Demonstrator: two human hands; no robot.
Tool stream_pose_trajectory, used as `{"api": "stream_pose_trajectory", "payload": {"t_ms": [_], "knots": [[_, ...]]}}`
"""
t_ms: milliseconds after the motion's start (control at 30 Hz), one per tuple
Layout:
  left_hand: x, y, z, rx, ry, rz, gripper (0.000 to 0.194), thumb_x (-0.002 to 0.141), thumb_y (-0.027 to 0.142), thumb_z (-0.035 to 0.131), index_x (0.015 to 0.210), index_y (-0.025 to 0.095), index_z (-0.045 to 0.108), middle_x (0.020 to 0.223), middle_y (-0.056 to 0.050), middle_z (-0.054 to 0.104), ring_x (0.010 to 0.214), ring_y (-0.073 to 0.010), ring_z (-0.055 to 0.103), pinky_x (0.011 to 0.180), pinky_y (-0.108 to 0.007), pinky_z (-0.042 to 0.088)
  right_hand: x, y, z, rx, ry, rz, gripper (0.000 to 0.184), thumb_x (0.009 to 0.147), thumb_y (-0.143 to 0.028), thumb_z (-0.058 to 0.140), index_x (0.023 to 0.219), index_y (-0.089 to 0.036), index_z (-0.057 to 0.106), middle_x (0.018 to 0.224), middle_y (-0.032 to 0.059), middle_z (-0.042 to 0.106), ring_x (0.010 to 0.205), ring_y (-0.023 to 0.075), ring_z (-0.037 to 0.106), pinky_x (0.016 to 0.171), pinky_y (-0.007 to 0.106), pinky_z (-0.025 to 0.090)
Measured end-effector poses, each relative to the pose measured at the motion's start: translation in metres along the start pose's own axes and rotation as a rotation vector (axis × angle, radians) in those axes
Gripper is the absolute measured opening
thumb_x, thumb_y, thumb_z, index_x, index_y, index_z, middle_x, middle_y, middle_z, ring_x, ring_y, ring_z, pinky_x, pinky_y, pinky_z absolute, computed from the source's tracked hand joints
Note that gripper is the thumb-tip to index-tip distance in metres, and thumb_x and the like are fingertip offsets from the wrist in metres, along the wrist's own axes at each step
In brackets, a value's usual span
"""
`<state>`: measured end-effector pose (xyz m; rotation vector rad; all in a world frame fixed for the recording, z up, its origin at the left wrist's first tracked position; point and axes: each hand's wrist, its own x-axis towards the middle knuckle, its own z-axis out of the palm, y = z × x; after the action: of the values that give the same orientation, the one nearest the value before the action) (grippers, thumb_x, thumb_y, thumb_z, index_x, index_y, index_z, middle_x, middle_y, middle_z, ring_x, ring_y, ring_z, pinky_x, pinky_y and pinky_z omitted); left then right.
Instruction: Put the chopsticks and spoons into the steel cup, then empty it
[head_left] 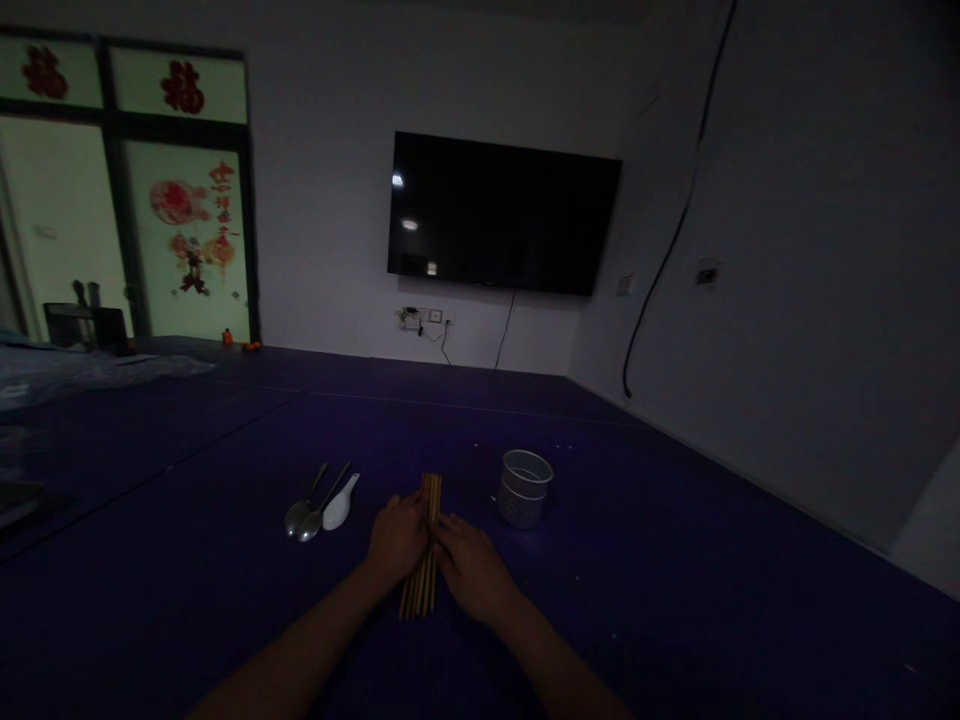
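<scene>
A bundle of wooden chopsticks (419, 585) lies on the dark blue table surface (645, 600), pointing away from me. My left hand (397, 535) is closed around its left side, and my right hand (469, 562) presses against its right side with bent fingers. Left of my hands lie two metal spoons (310, 525) and a white soup spoon (337, 508), side by side. Just beyond my right hand stands a grey metal cylindrical holder (523, 490), upright, with an open top.
Crumpled clear plastic (90, 365) lies at the far left, near a dark rack (86, 325). Small orange items (228, 338) sit by the back edge. A television (502, 215) hangs on the back wall, and a black cable (660, 265) runs down the right wall.
</scene>
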<state>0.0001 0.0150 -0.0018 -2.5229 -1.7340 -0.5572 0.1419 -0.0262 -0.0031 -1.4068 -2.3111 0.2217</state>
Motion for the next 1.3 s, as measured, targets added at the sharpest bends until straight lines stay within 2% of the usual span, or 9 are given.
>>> {"api": "stream_pose_trajectory", "payload": {"t_ms": [367, 533, 733, 900, 1300], "knots": [[0.0012, -0.0004, 0.0016, -0.006, 0.001, 0.003, 0.042, 0.088, 0.017, 0.033, 0.124, 0.017, 0.055, 0.132, -0.01, 0.054, 0.116, -0.0236, 0.053, 0.099, -0.038, 0.039, -0.0005, -0.0017, -0.0021, -0.016, 0.0, -0.014, 0.041, 0.089, -0.021, 0.037, 0.128, -0.021, 0.051, 0.137, 0.0082, 0.049, 0.129, 0.023, 0.039, 0.105, 0.041, 0.031], [0.0011, -0.0007, 0.0026, -0.006, 0.004, -0.004, 0.041, 0.087, 0.018, 0.035, 0.122, 0.022, 0.057, 0.131, -0.008, 0.055, 0.115, -0.0235, 0.053, 0.096, -0.036, 0.039, 0.0004, -0.0036, -0.0052, -0.008, -0.022, -0.019, 0.042, 0.09, -0.019, 0.037, 0.13, -0.021, 0.05, 0.136, 0.0081, 0.049, 0.126, 0.0223, 0.042, 0.104, 0.039, 0.032], [0.0015, -0.0017, 0.0041, 0.007, 0.008, 0.004, 0.042, 0.088, 0.018, 0.033, 0.124, 0.02, 0.055, 0.13, -0.009, 0.056, 0.114, -0.0231, 0.053, 0.096, -0.036, 0.039, -0.0012, -0.0036, -0.0042, -0.008, 0.009, -0.023, 0.041, 0.09, -0.02, 0.037, 0.128, -0.023, 0.052, 0.134, 0.007, 0.051, 0.124, 0.0226, 0.044, 0.103, 0.04, 0.034], [0.0004, -0.0001, 0.0011, -0.016, 0.007, -0.009, 0.041, 0.088, 0.018, 0.033, 0.12, 0.02, 0.058, 0.126, -0.009, 0.058, 0.113, -0.0233, 0.054, 0.096, -0.037, 0.039, -0.0017, -0.0026, -0.0028, -0.006, 0.025, -0.021, 0.041, 0.09, -0.02, 0.036, 0.128, -0.02, 0.051, 0.133, 0.0088, 0.052, 0.123, 0.0227, 0.046, 0.103, 0.038, 0.034], [0.0001, -0.0001, -0.0008, -0.038, 0.001, -0.007, 0.039, 0.087, 0.019, 0.036, 0.12, 0.021, 0.058, 0.129, -0.009, 0.057, 0.114, -0.0233, 0.054, 0.096, -0.036, 0.039, -0.001, 0.0007, -0.0011, -0.011, 0.005, -0.004, 0.044, 0.09, -0.021, 0.037, 0.132, -0.019, 0.048, 0.139, 0.0082, 0.046, 0.128, 0.0249, 0.041, 0.105, 0.042, 0.032]]}}
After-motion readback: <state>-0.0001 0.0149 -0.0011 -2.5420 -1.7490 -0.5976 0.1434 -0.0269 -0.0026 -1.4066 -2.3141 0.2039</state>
